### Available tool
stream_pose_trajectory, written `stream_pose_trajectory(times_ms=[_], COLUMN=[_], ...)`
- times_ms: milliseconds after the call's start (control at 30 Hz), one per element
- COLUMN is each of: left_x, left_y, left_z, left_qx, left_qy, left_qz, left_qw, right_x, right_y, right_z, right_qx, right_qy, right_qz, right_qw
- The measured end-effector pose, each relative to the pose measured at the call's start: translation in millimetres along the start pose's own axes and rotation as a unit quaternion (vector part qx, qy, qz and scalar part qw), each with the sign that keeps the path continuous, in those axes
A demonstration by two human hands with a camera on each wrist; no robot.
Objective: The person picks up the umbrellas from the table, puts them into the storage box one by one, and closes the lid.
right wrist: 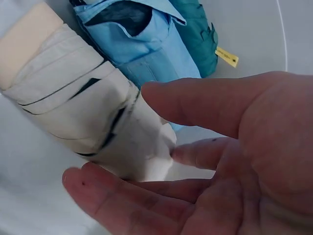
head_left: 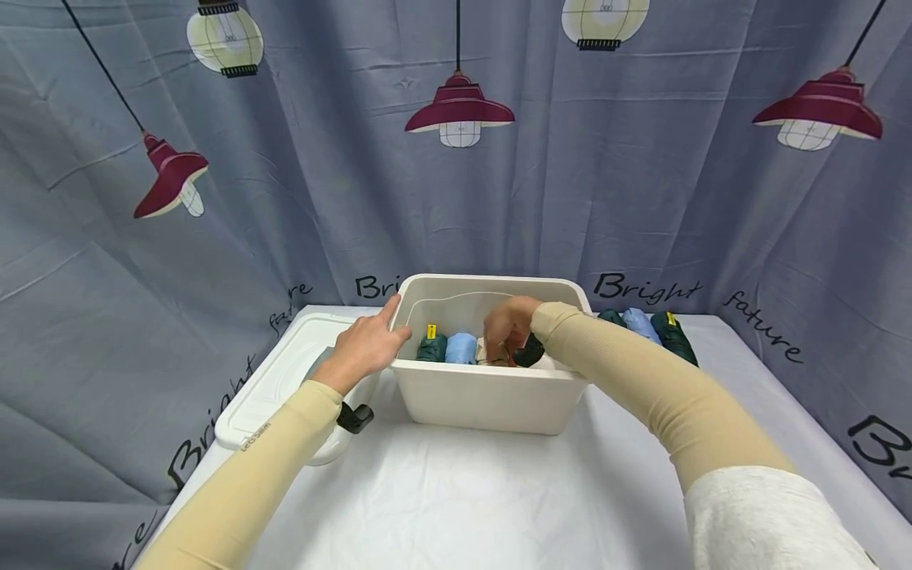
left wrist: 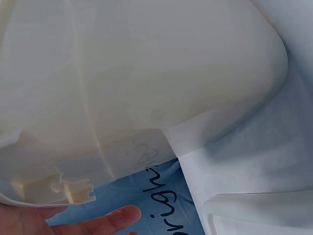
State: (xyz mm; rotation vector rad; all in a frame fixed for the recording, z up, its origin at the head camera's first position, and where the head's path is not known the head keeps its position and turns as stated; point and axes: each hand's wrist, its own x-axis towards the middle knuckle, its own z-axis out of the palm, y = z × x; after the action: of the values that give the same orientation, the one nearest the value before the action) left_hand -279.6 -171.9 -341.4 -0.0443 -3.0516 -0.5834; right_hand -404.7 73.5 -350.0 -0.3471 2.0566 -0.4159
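Note:
A white plastic storage box (head_left: 488, 396) stands on the table. My left hand (head_left: 366, 348) rests at its left rim, thumb over the edge; in the left wrist view the fingers (left wrist: 115, 220) stretch out beside the box's outer wall. Inside the box, my right hand (head_left: 507, 324) holds one end of a rolled beige folding umbrella (right wrist: 93, 103), thumb on one side and fingers on the other. Next to it lie a light blue folding umbrella (head_left: 461, 348) and a dark green one (head_left: 431, 348) with a yellow tag (right wrist: 227, 57).
A white lid (head_left: 267, 388) lies left of the box, with a greyish item partly hidden behind my left forearm. At the box's right are more rolled umbrellas, a light blue one (head_left: 641, 324) and dark green ones (head_left: 673, 336). A grey-blue curtain (head_left: 342, 198) surrounds the white table (head_left: 456, 499).

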Motion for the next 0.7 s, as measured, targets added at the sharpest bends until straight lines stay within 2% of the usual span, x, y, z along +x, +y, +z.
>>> stream_pose_trajectory(times_ms=[233, 400, 700], left_x=[-0.2, -1.2, -1.1], left_y=[-0.3, 0.0, 0.0], left_z=[1.1, 1.8, 1.8], left_qx=[0.002, 0.000, 0.000], left_qy=[0.002, 0.003, 0.007], left_qz=[-0.002, -0.002, 0.002], left_qw=[1.0000, 1.0000, 1.0000], right_x=[-9, -15, -50], right_y=[3, 6, 9], right_z=[-6, -8, -23], right_qx=[-0.045, -0.042, -0.063], right_qy=[0.027, 0.029, 0.068], right_qz=[0.004, 0.002, -0.041], right_qw=[0.999, 0.999, 0.995])
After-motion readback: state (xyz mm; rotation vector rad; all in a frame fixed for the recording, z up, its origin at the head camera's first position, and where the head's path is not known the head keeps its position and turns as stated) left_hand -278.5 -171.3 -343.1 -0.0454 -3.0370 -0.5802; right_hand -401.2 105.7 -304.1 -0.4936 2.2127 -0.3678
